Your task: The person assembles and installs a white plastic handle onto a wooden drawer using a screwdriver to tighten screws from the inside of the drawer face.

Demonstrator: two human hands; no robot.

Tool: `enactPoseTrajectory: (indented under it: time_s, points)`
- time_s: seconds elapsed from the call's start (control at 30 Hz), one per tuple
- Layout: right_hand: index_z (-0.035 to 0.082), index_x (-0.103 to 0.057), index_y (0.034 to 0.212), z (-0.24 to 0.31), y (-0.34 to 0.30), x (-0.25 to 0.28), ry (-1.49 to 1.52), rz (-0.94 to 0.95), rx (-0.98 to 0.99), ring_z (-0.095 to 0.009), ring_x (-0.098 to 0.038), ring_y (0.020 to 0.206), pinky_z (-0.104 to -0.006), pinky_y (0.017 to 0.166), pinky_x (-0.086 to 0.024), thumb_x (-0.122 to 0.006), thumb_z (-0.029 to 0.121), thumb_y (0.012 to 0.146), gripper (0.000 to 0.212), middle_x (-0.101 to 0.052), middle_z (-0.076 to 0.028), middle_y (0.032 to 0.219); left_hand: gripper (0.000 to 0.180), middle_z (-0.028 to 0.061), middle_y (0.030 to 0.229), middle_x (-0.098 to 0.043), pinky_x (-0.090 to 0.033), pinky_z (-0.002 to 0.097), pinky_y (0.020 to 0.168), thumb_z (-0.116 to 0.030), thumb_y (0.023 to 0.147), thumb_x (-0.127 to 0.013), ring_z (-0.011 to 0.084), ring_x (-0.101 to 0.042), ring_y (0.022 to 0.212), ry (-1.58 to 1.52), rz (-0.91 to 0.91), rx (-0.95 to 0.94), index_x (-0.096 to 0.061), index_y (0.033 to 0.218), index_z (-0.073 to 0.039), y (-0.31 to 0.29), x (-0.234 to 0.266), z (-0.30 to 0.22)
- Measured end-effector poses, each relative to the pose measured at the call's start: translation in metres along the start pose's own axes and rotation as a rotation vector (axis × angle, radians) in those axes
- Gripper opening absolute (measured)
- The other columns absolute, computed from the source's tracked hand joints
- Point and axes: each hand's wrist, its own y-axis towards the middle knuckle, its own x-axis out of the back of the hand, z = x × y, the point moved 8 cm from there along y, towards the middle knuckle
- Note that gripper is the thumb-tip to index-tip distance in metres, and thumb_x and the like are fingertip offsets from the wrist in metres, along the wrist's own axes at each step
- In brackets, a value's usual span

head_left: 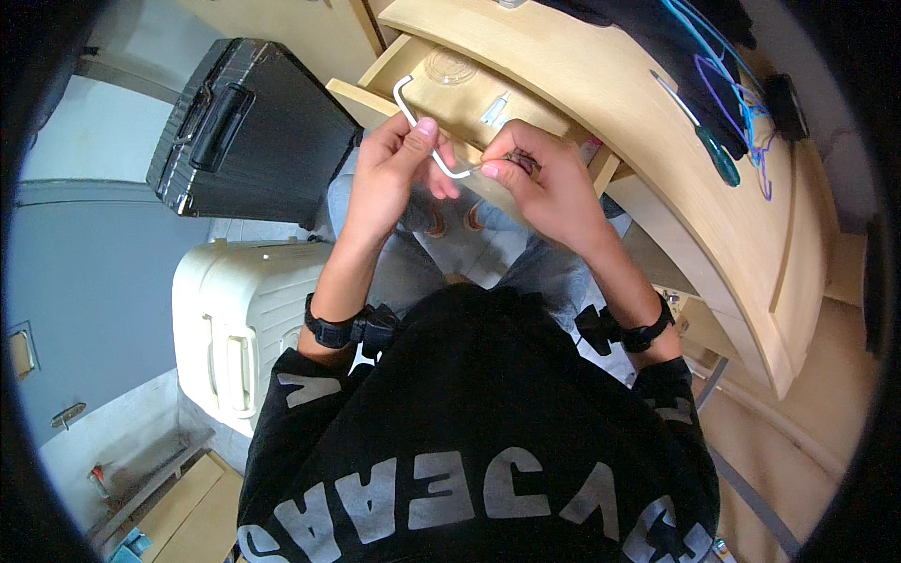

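My left hand (392, 167) is closed round a slim white U-shaped handle (410, 105), one bent end sticking up past the thumb. The other bent end points to my right hand (549, 183), whose thumb and forefinger pinch at its tip. A thin metal piece, perhaps a screw, shows at that pinch, and small dark bits show among the curled fingers. They are too small to name surely. Both hands are over an open wooden drawer (375, 94). Inside it lie a small white tube (496, 109) and a clear round coil (450, 66).
On the curved wooden desk (657, 178) to the right lie a green-handled screwdriver (717, 155), blue and purple hangers (755, 113) and dark cloth (610, 19). A black suitcase (272, 131) and a white suitcase (249, 319) stand on the left.
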Motion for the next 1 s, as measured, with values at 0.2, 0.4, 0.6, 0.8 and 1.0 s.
enactPoseTrajectory:
  time_s: [0.2,0.4,0.6,0.8,1.0]
  points:
    - [0.000,-0.058,0.080,-0.002,0.007,-0.011,-0.083,0.142,-0.061,-0.014,-0.053,0.048,-0.0297,0.048,-0.041,-0.065,0.014,0.084,0.016,-0.057,-0.010,0.060,0.031,0.0086,0.071,-0.056,-0.051,0.0274,0.052,-0.029,0.097,-0.046,0.0211,-0.062,0.057,-0.040,-0.027,-0.021,-0.051,0.090,0.000,-0.007,0.005,-0.001]
    - [-0.001,-0.058,0.081,-0.011,0.004,-0.026,0.023,0.245,-0.231,-0.012,-0.047,0.043,-0.0289,0.043,-0.038,-0.064,0.014,0.086,0.017,-0.053,-0.008,0.055,0.029,0.0080,0.072,-0.058,-0.051,0.0250,0.050,-0.025,0.098,-0.045,0.0194,-0.063,0.055,-0.087,-0.047,-0.028,-0.053,0.092,0.002,-0.011,0.014,0.007]
    - [0.000,-0.057,0.083,-0.003,0.008,-0.018,-0.003,0.201,-0.015,-0.011,-0.051,0.056,-0.0268,0.053,-0.041,-0.065,0.008,0.082,0.011,-0.056,-0.007,0.065,0.032,0.0131,0.075,-0.061,-0.053,0.0293,0.059,-0.028,0.096,-0.048,0.0224,-0.064,0.061,-0.123,-0.068,0.077,-0.053,0.090,0.002,-0.018,0.021,0.023]
    - [0.000,-0.055,0.083,0.004,0.010,-0.028,0.036,0.343,0.043,-0.014,-0.053,0.063,-0.0276,0.060,-0.043,-0.062,0.003,0.082,0.008,-0.054,-0.007,0.070,0.030,0.0132,0.076,-0.061,-0.054,0.0295,0.061,-0.027,0.096,-0.047,0.0233,-0.064,0.063,-0.262,-0.029,0.158,-0.052,0.089,0.001,-0.023,0.023,0.037]
    - [0.000,-0.055,0.083,0.026,0.015,-0.020,0.136,0.342,0.229,-0.013,-0.053,0.071,-0.0265,0.066,-0.043,-0.062,0.004,0.083,0.008,-0.054,-0.004,0.074,0.024,0.0111,0.079,-0.059,-0.055,0.0309,0.067,-0.023,0.097,-0.044,0.0247,-0.065,0.073,-0.822,0.172,0.260,-0.051,0.084,-0.003,-0.027,0.041,0.058]
